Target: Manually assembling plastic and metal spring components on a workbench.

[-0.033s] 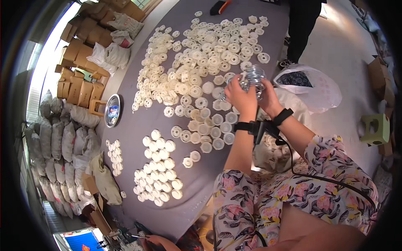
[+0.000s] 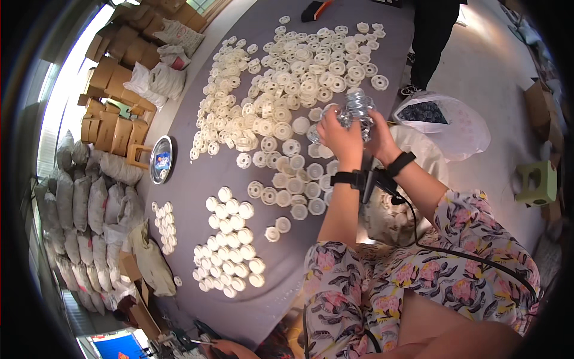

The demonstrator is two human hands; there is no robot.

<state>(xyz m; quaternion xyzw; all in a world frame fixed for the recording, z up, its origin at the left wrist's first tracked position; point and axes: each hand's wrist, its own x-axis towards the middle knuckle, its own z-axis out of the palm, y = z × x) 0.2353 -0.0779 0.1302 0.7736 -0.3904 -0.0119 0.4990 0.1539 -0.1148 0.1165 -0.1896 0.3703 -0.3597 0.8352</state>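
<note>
Both of my hands are raised over the table's right edge around a bundle of silver metal coils, which look like springs. My left hand is closed around the left side of the bundle. My right hand grips it from the right, with part of its fingers hidden behind the metal. Close by on the table lie translucent white plastic discs, some of them eight-sided. Farther off spreads a big heap of cream plastic wheel-like parts with holes.
The grey table also bears rows of round white pieces, a metal bowl and a brush. Right of it stand an open sack, a plastic bag, a green stool and a person's dark-clad legs.
My hands and the silver coils have shifted slightly to the left. The coil bundle tilts a little differently. The things on the table keep their places while the view shifts slightly.
</note>
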